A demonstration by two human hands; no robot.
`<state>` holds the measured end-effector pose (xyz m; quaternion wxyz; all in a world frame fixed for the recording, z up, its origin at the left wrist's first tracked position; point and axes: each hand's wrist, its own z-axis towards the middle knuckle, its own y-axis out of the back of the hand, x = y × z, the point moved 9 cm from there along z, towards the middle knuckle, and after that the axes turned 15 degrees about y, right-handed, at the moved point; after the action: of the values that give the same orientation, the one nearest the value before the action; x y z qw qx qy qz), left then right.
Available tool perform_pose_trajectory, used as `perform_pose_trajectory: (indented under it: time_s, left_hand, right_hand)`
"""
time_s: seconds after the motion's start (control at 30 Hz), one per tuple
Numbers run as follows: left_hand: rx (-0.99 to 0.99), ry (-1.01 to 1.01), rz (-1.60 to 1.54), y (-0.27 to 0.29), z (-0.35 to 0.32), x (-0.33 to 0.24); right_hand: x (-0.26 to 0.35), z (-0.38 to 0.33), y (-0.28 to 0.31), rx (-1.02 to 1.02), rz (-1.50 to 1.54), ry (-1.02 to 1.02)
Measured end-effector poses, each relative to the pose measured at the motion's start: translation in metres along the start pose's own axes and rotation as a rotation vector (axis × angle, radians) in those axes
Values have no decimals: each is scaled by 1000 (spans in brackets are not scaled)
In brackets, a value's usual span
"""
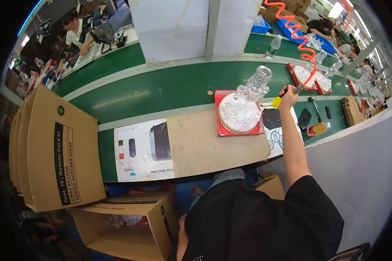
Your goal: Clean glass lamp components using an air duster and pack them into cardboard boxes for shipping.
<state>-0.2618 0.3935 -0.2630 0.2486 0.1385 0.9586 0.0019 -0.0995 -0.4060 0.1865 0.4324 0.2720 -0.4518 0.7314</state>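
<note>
The right hand (287, 98) is closed around a yellow-and-black air gun (276, 103) fed by a coiled orange-red hose (308, 57), its thin nozzle pointing left, its long axis running roughly sideways, and the tip just beside a clear, glossy figure with a tall top (253, 85). That figure stands on a round whitish base (237, 114) in a square red tray (222, 131) on a flat tan cardboard sheet (200, 141), its long axis slanting up and rightward, away from the person. The left hand (182, 222) is low beside the black shirt (265, 217), partly hidden, so whether it is open or closed cannot be told.
</note>
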Motion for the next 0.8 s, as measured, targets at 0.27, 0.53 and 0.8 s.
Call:
perform_pose_trajectory:
  time_s: [0.27, 0.53, 0.8]
  left_hand:
    - [-110, 55, -4, 10, -39, -2]
    - [-151, 99, 55, 2, -82, -47]
    - [-164, 100, -55, 6, -69, -72]
  right_hand:
    - [-35, 23, -56, 6, 54, -41]
    - [-98, 39, -95, 89, 208, -183]
    - [-42, 40, -108, 373, 425, -374]
